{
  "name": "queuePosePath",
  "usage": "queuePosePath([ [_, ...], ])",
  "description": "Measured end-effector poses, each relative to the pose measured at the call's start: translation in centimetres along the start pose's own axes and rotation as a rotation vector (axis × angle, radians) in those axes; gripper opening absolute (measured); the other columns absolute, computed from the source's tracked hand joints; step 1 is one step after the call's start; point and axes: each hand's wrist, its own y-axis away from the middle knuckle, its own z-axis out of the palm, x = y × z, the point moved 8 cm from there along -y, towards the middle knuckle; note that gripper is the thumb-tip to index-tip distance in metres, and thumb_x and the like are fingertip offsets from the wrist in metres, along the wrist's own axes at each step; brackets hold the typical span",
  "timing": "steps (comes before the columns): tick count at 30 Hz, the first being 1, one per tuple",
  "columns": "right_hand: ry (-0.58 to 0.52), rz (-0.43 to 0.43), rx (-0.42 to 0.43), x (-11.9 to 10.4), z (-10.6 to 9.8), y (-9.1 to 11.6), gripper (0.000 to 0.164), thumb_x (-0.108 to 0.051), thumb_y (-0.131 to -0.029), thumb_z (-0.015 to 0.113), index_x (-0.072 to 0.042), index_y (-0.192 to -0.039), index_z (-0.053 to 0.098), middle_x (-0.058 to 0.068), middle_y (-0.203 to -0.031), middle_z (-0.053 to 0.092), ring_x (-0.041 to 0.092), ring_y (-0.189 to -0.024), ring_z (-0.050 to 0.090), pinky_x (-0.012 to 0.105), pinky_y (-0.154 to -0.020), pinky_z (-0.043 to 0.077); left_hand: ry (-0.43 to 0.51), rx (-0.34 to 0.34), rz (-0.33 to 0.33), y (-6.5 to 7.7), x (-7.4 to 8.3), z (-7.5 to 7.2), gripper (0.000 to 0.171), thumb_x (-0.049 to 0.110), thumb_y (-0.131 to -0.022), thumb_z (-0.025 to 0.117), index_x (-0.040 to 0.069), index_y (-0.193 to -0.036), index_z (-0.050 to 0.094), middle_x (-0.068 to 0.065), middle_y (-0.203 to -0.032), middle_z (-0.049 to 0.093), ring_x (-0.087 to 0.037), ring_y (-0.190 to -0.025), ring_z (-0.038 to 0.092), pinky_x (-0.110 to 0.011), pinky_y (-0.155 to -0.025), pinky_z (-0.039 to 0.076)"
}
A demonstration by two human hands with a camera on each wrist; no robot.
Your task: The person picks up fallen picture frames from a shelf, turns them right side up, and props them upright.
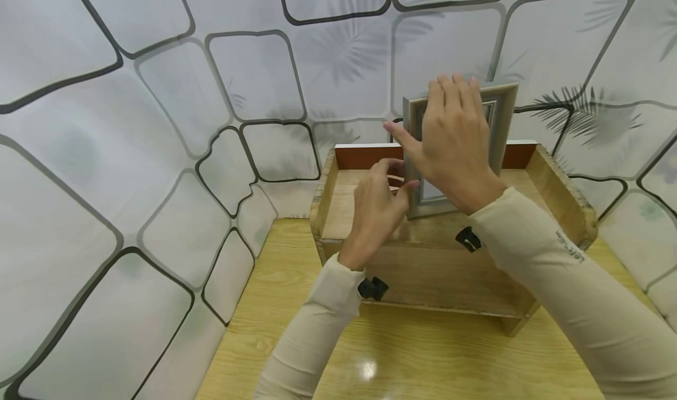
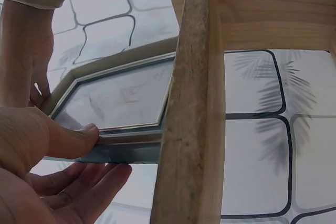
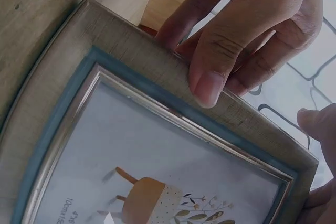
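A silver-grey picture frame [image 1: 505, 115] is tilted slightly at the upper level of a small wooden shelf [image 1: 560, 194]. Whether its lower edge touches the wood I cannot tell. My left hand [image 1: 378, 206] pinches the frame's left side, thumb [image 2: 79, 141] on the front and fingers behind. Across the upper part of the frame lies my right hand [image 1: 455, 135], its fingers over the top edge and its thumb sticking out to the left. A printed picture [image 3: 157, 182] with an orange shape and leafy sprigs shows behind the frame's pane.
The shelf stands on a yellow wood-grain table [image 1: 264, 294] with a lower compartment [image 1: 439, 276] facing me. Patterned cloth walls [image 1: 259, 77] rise behind and to the left. Raised side boards [image 1: 325, 200] border the upper level.
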Motion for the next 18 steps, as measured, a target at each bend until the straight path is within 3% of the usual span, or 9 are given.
queuePosePath([
  [8, -0.021, -0.009, -0.020, -0.3, -0.2, 0.2, 0.087, -0.053, -0.095, 0.066, 0.019, -0.138, 0.045, 0.035, -0.145, 0.046, 0.048, -0.143, 0.035, 0.047, -0.123, 0.015, 0.053, 0.012, 0.010, 0.7, 0.4, -0.3, 0.034, 0.018, -0.089, 0.081, 0.000, -0.112, 0.063, -0.010, -0.103, 0.069, -0.024, -0.089, 0.073, -0.014, -0.068, 0.052],
  [18, -0.139, -0.061, -0.040, -0.5, -0.6, 0.5, 0.074, -0.038, -0.097, 0.069, 0.019, -0.139, 0.045, 0.036, -0.144, 0.046, 0.046, -0.144, 0.033, 0.042, -0.123, 0.015, 0.058, 0.036, 0.036, 1.5, 1.1, -0.4, 0.034, 0.017, -0.086, 0.083, 0.001, -0.105, 0.061, -0.007, -0.094, 0.069, -0.015, -0.080, 0.069, -0.010, -0.065, 0.051],
])
